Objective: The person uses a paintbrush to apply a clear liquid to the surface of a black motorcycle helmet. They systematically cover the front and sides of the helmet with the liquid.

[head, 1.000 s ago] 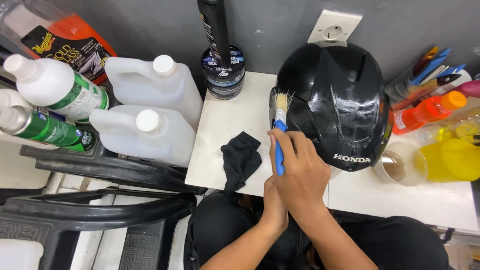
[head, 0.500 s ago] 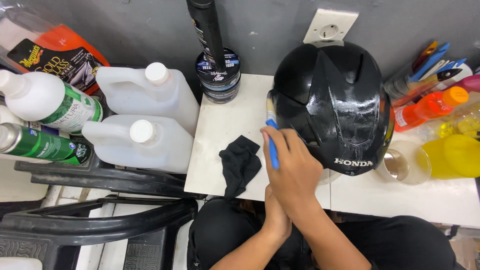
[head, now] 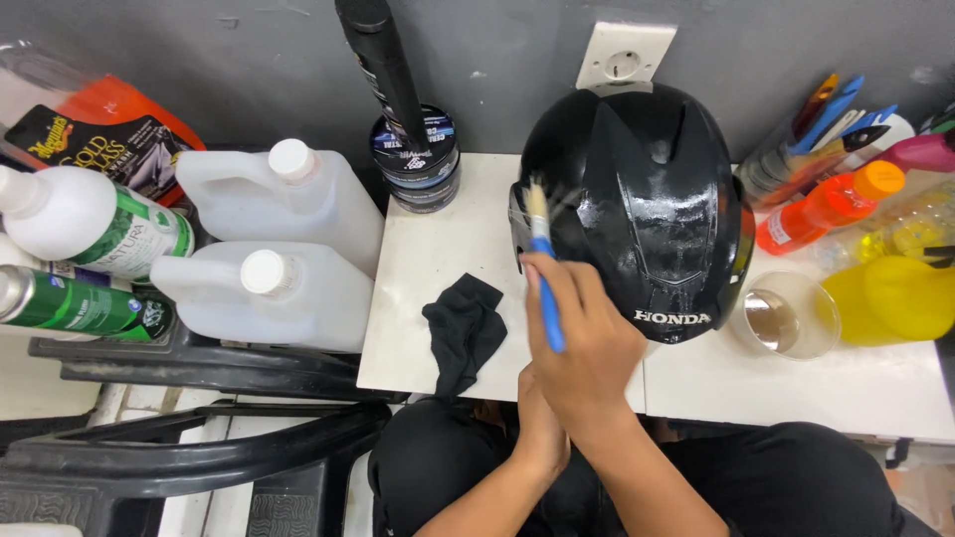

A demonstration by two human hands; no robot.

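We are in the middle of brushing the glossy black motorcycle helmet [head: 647, 209], which sits on the white tiled surface [head: 438, 288] against the dark wall. Our right hand [head: 587, 338] is closed around the blue handle of a small pale-bristled brush [head: 542, 264], its bristles touching the helmet's left edge near the visor opening. Our left hand [head: 537, 428] lies beneath the right one, mostly hidden, so we cannot tell whether it is curled or spread. A crumpled black cloth [head: 463, 333] lies just beside the helmet. We judge the brushing stage is under way; the next stroke calls for light pressure and keeping the bristles along that seam while the helmet stays put.
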